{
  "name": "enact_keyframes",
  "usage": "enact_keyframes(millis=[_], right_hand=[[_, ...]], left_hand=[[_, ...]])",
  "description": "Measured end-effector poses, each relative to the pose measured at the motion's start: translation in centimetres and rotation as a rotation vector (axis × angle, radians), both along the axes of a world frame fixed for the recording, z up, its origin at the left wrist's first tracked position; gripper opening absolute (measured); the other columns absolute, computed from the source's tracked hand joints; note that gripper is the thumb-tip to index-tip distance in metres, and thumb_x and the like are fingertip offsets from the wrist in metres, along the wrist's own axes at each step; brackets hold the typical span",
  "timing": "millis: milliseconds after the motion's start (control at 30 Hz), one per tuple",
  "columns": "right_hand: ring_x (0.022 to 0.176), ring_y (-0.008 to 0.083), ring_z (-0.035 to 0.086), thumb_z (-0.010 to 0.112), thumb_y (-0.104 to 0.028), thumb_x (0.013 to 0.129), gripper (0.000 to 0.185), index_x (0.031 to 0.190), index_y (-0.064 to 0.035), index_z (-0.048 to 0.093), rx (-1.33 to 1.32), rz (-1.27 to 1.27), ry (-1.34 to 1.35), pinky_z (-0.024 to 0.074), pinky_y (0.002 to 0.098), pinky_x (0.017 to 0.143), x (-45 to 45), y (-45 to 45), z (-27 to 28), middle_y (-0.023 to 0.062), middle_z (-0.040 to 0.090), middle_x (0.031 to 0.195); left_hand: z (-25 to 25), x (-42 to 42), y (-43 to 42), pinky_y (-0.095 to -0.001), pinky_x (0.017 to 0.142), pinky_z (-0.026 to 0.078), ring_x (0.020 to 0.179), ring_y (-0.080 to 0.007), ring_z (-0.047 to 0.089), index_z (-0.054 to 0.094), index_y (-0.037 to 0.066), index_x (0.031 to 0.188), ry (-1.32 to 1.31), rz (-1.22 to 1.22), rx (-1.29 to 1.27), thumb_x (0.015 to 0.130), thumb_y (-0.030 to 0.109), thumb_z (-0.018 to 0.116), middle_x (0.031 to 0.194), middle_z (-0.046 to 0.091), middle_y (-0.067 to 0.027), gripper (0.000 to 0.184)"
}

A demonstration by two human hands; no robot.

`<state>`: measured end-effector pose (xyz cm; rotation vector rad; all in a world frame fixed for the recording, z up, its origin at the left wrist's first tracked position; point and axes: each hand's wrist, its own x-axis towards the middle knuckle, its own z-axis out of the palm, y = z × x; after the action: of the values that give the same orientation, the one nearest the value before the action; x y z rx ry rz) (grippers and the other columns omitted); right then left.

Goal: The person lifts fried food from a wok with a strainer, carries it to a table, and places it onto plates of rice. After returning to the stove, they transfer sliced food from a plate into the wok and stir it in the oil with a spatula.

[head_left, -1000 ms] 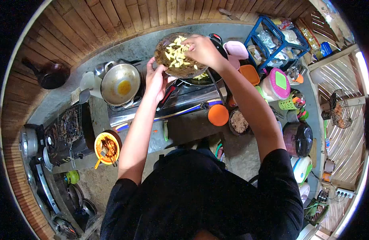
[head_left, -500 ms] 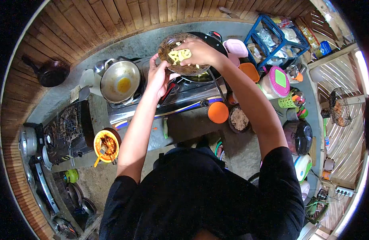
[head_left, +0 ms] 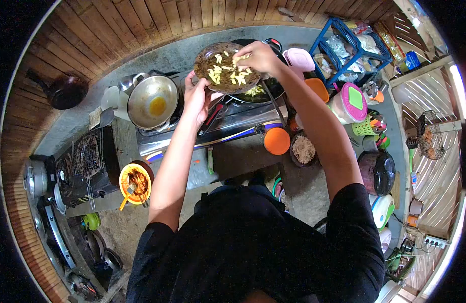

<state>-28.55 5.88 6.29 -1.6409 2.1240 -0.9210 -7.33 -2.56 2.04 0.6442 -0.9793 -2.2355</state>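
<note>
My left hand (head_left: 196, 100) grips the left edge of a brown, mottled plate (head_left: 204, 59), held up above the stove. Pale yellow cut pieces (head_left: 214, 74) lie scattered on it. Over the plate's right side, my right hand (head_left: 260, 56) pinches several of the same pieces between its fingertips. Below and to the right sits a black wok (head_left: 278, 89), partly covered by the plate and my right arm. More yellow pieces (head_left: 254, 91) show inside the wok, and a long dark utensil handle (head_left: 274, 103) sticks out of it towards me.
A light metal wok (head_left: 137, 108) with yellow oil sits on the left burner. Nearer me are an orange bowl (head_left: 123, 181) of dark red sauce, a green-handled knife (head_left: 210, 160), an orange lid (head_left: 277, 141) and a bowl of pale crumbly food (head_left: 303, 150). Containers and a blue rack (head_left: 321, 38) stand right.
My right hand has lifted from the heap and moved right, carrying some pieces. Those left on the plate are now fewer and spread out. The plate has shifted slightly left.
</note>
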Motion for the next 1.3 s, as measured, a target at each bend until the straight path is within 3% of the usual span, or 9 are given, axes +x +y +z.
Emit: enact_keyframes(millis=[67, 167, 467, 733, 833, 933, 1000, 1233, 1300], right_hand=[[0.081, 0.011, 0.066, 0.072, -0.01, 0.08, 0.025, 0.1, 0.0042, 0.069, 0.034, -0.072, -0.475, 0.0531, 0.0214, 0.071, -1.4, -0.1, -0.7, 0.0078, 0.071, 0.095], [0.082, 0.0128, 0.067, 0.071, -0.009, 0.081, 0.025, 0.101, 0.0058, 0.068, 0.01, -0.068, -0.554, 0.0536, 0.0208, 0.072, -3.2, 1.3, -0.9, 0.0105, 0.07, 0.098], [0.067, 0.017, 0.071, 0.074, -0.017, 0.068, 0.028, 0.092, -0.0035, 0.073, 0.066, -0.256, -0.382, 0.0544, 0.0253, 0.068, -7.0, 3.6, -11.7, 0.0118, 0.072, 0.078], [0.066, 0.0186, 0.07, 0.073, -0.022, 0.068, 0.026, 0.091, -0.0103, 0.075, 0.199, -0.347, -0.121, 0.054, 0.0279, 0.071, -5.3, 4.2, -10.5, 0.0106, 0.071, 0.075], [0.071, 0.0159, 0.07, 0.07, -0.009, 0.073, 0.027, 0.099, -0.0008, 0.071, 0.271, -0.369, -0.141, 0.0549, 0.0239, 0.066, -5.1, 4.4, -9.7, 0.011, 0.072, 0.086], [0.074, 0.0223, 0.071, 0.072, -0.023, 0.065, 0.029, 0.093, -0.0128, 0.075, 0.169, -0.349, -0.238, 0.0537, 0.0295, 0.076, -6.0, 4.3, -11.0, 0.0104, 0.072, 0.079], [0.076, 0.0153, 0.069, 0.07, -0.01, 0.072, 0.028, 0.098, -0.0005, 0.071, 0.155, -0.363, -0.166, 0.0558, 0.0269, 0.069, -6.2, 4.1, -11.3, 0.0104, 0.072, 0.087], [0.075, 0.0153, 0.069, 0.068, -0.006, 0.07, 0.026, 0.095, 0.0002, 0.072, 0.153, -0.329, 0.019, 0.0548, 0.026, 0.068, -6.5, 4.0, -11.0, 0.0101, 0.072, 0.084], [0.084, 0.0266, 0.07, 0.069, -0.02, 0.069, 0.023, 0.09, -0.0142, 0.075, 0.109, -0.269, -0.054, 0.0542, 0.0347, 0.08, -7.7, 3.5, -12.2, 0.01, 0.072, 0.089]], left_hand=[[-1.1, 0.3, -1.0, -0.0464, 0.074, 0.06, 0.099, -0.0301, 0.061, 0.02, 0.011, 0.136, 0.0, 0.006, 0.001, 0.082, -0.002, 0.049, 0.118, 0.049, -0.0195, 0.062], [-2.6, 1.0, -2.4, -0.0463, 0.076, 0.059, 0.099, -0.0288, 0.06, 0.021, 0.01, 0.136, -0.022, 0.025, -0.016, 0.081, -0.002, 0.052, 0.119, 0.049, -0.0185, 0.064], [-2.0, 1.9, -3.0, -0.0518, 0.08, 0.057, 0.102, -0.0309, 0.059, 0.024, 0.008, 0.133, -0.007, 0.095, -0.036, 0.084, -0.002, 0.047, 0.119, 0.049, -0.0201, 0.056], [-1.9, 1.8, -2.9, -0.0523, 0.081, 0.057, 0.103, -0.031, 0.059, 0.021, 0.009, 0.134, -0.013, 0.102, -0.035, 0.084, -0.002, 0.047, 0.119, 0.05, -0.0208, 0.058], [-1.9, 1.8, -2.8, -0.0517, 0.08, 0.057, 0.102, -0.0304, 0.059, 0.023, 0.01, 0.133, -0.013, 0.102, -0.021, 0.083, -0.002, 0.048, 0.119, 0.05, -0.0201, 0.057], [-2.1, 1.6, -3.0, -0.051, 0.078, 0.058, 0.1, -0.0298, 0.059, 0.025, 0.01, 0.131, 0.001, 0.104, -0.02, 0.083, -0.002, 0.049, 0.118, 0.05, -0.0191, 0.055], [-2.2, 1.6, -3.2, -0.0505, 0.076, 0.058, 0.099, -0.0292, 0.059, 0.027, 0.011, 0.13, 0.014, 0.091, -0.021, 0.083, -0.003, 0.049, 0.118, 0.049, -0.0182, 0.054], [-2.2, 1.5, -3.0, -0.0466, 0.078, 0.057, 0.104, -0.03, 0.059, 0.032, 0.011, 0.13, -0.036, 0.106, -0.038, 0.085, 0.0, 0.047, 0.119, 0.052, -0.0164, 0.048], [-2.6, 1.6, -3.3, -0.0507, 0.076, 0.058, 0.1, -0.0285, 0.059, 0.025, 0.01, 0.134, 0.01, 0.068, -0.043, 0.082, -0.002, 0.05, 0.119, 0.05, -0.0177, 0.059]])
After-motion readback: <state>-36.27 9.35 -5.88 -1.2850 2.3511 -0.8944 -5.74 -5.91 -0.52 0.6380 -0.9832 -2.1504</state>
